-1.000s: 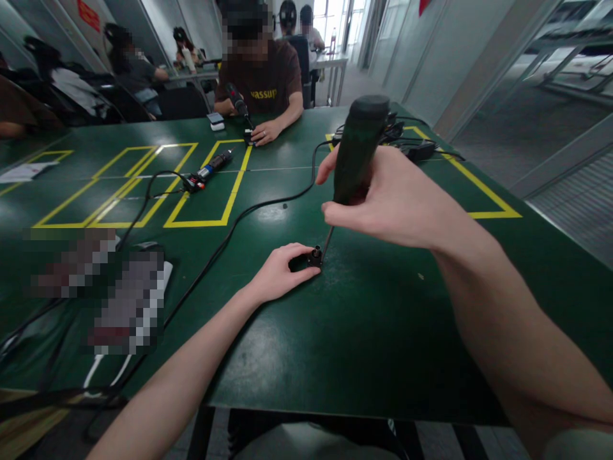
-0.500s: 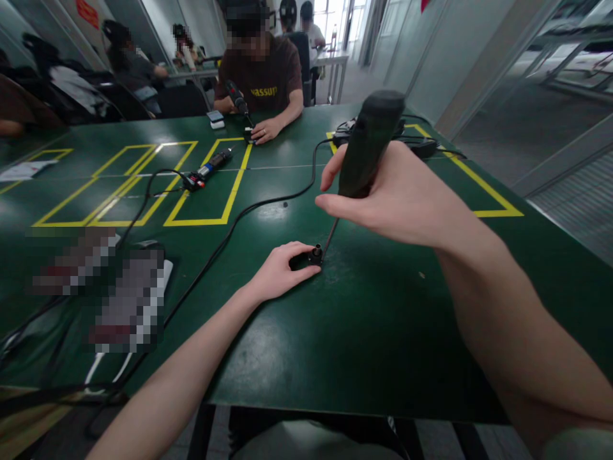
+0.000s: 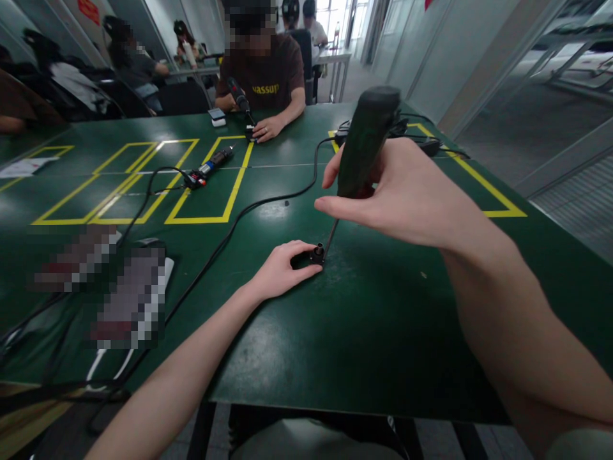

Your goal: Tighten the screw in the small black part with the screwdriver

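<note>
On the grn table [image 3: 407, 332], just right of L hand [image 3: 276, 273]: small blk part [image 3: 317, 256], short round neck pointing up, neck axis approx vert. From my remote end I have L hand's thumb & index nipping the part from near & far sides, gap only as wide as the part. R hand [image 3: 407, 191] is above & right of the part, thumb & fingers closed round the driver [image 3: 364, 137] at its thick dk handle. Driver's long axis slants: butt up & right, thin shaft pointing down-left to the part's right edge. Tip looks to meet it; can't tell if seated. Blk cable [image 3: 258, 203] curves past, left of & beyond the part; blue-banded tool [image 3: 211, 166] farther off same way. Co-worker [image 3: 263, 70] well beyond the part.
</note>
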Available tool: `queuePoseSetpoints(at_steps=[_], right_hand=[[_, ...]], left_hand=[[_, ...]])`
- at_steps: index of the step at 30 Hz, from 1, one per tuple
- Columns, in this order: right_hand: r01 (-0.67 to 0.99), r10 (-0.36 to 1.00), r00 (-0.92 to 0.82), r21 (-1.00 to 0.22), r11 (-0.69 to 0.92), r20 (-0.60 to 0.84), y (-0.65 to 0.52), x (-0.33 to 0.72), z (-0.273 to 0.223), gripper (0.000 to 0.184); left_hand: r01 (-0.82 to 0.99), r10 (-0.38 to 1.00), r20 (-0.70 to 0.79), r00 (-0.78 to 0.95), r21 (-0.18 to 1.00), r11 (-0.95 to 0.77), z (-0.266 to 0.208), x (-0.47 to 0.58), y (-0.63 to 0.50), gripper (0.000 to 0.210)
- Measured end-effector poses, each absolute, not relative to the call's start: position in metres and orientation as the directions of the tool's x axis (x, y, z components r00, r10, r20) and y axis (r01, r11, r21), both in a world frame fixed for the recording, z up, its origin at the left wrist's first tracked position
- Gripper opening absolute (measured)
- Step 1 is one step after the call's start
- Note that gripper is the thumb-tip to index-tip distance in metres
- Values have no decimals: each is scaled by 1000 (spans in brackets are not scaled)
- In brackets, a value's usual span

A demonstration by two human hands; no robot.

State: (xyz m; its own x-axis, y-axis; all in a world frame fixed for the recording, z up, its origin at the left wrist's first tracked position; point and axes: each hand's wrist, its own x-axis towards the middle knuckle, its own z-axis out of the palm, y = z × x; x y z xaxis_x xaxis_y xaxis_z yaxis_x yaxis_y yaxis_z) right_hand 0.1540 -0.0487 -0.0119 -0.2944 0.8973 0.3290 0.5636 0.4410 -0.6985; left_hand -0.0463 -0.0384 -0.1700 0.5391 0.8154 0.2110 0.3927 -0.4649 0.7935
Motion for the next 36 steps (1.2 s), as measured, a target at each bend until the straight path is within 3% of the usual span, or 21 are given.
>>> queuePoseSetpoints(at_steps=[36], right_hand=[[559,887,-300,-689,462,352,-48,153,-14,16]], left_hand=[[397,820,216,530,791,-465,-169,-46,-39,26]])
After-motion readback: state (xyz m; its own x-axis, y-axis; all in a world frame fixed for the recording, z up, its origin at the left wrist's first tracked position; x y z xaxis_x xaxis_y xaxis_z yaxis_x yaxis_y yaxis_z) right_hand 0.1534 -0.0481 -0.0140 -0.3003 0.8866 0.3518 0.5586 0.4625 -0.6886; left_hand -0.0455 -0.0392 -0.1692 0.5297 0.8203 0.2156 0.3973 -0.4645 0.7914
